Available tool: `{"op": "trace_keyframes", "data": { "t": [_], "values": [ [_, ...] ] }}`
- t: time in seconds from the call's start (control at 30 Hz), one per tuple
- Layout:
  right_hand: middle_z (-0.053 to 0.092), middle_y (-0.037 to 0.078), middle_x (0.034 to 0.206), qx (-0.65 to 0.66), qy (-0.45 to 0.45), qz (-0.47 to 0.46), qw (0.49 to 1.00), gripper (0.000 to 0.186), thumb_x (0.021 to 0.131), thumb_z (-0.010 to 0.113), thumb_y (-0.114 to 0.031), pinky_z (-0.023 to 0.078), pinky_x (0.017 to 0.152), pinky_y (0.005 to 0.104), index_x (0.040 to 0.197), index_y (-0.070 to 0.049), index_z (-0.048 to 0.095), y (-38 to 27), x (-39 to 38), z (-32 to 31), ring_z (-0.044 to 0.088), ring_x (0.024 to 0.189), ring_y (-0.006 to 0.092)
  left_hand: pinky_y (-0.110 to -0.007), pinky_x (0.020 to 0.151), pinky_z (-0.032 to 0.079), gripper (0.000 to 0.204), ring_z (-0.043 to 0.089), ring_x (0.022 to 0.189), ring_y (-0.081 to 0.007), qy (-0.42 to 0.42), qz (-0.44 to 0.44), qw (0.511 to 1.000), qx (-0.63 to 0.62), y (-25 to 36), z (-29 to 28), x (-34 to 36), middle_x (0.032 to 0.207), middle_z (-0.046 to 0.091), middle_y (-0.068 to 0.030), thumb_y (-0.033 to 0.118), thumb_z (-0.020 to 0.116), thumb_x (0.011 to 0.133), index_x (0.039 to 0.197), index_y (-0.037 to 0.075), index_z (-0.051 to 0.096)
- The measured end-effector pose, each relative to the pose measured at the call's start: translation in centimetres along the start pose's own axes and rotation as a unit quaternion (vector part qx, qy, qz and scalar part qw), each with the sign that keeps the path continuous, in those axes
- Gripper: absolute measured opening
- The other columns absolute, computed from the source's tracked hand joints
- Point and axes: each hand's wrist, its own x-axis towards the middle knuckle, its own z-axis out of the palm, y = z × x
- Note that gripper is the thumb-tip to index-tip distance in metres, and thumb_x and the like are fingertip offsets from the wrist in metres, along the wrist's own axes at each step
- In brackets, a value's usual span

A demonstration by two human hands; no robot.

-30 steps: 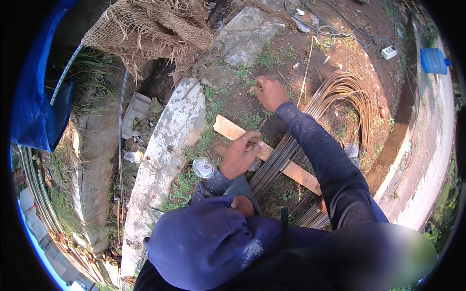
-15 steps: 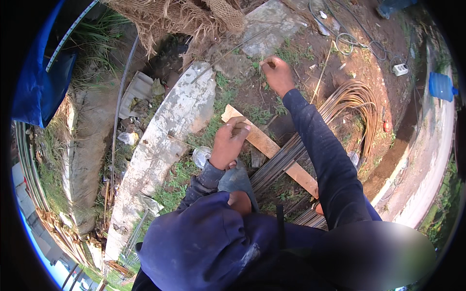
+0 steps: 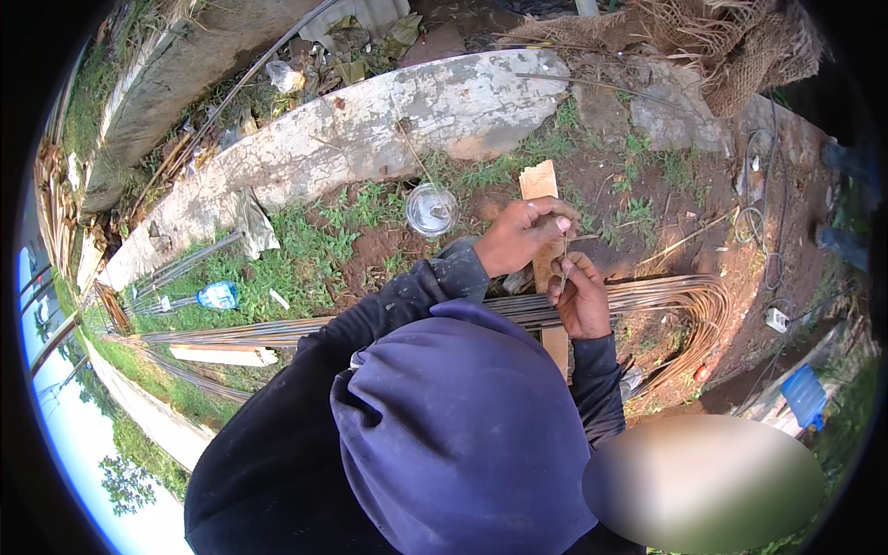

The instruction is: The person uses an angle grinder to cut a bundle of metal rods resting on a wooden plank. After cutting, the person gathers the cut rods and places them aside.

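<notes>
My left hand [image 3: 520, 239] is closed in a pinch above the wooden plank [image 3: 542, 185]. Just below and to its right, my right hand [image 3: 583, 298] has its fingers drawn together too. Between the two sets of fingertips runs a short, thin wire [image 3: 564, 248], gripped at both ends as far as I can make out. Long, thin steel rods [image 3: 638, 294] lie in a bundle across the plank beneath my hands and bend round in a loop on the right. My fingers hide part of the wire.
A clear round plastic container [image 3: 431, 209] sits on the grass to the left. Behind it curves a pale concrete slab [image 3: 370, 120]. Burlap [image 3: 740, 46] hangs at the far right. A cable [image 3: 772, 185], a white socket block [image 3: 776, 320] and a blue plastic piece [image 3: 803, 398] lie on the right.
My right hand has come back from its far, raised place to meet my left hand over the plank. The view has turned, so the slab now runs across the top.
</notes>
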Motion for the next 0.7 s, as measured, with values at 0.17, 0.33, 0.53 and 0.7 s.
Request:
{"op": "trace_keyframes", "data": {
  "t": [0.17,0.33,0.53,0.7],
  "values": [
    [0.055,0.001,0.074,-0.155,-0.005,-0.078,0.985,0.006,0.099,0.057,-0.010,0.041,0.050,0.0234,0.098,-0.004,0.057,1.0,0.6,1.3,0.049,0.056,0.0082,-0.028,0.071,0.054,0.023,0.065,0.080,-0.0110,0.100,0.009,0.992,0.075,0.3,-0.8,-0.7,0.089,0.068,-0.0062,0.019,0.060,0.100,0.100,-0.003,0.066],
    [0.053,0.002,0.070,-0.244,-0.054,-0.115,0.961,0.008,0.099,0.056,-0.008,0.039,0.048,0.0233,0.094,-0.004,0.053,1.1,0.7,3.6,0.046,0.053,0.0082,-0.025,0.057,0.053,0.024,0.062,0.063,-0.0092,0.161,-0.082,0.981,-0.071,1.1,-2.2,-1.1,0.074,0.065,-0.0046,0.023,0.061,0.099,0.093,0.000,0.065],
    [0.054,0.002,0.069,-0.312,-0.026,-0.072,0.947,0.013,0.099,0.059,-0.016,0.040,0.049,0.0226,0.096,-0.005,0.053,1.1,0.6,3.1,0.048,0.054,0.0079,-0.025,0.055,0.054,0.023,0.063,0.063,-0.0098,0.199,-0.171,0.953,-0.151,-0.5,-2.0,-1.6,0.077,0.066,-0.0042,0.023,0.059,0.100,0.094,0.001,0.064],
    [0.056,0.000,0.071,-0.297,0.084,0.018,0.951,0.020,0.099,0.060,-0.026,0.036,0.047,0.0203,0.094,-0.007,0.057,0.5,0.7,4.7,0.047,0.053,0.0072,-0.028,0.062,0.056,0.025,0.065,0.070,-0.0120,0.228,-0.078,0.966,-0.093,-1.4,-2.2,-2.2,0.086,0.067,-0.0072,0.023,0.061,0.099,0.103,-0.001,0.065]
  ]
}}
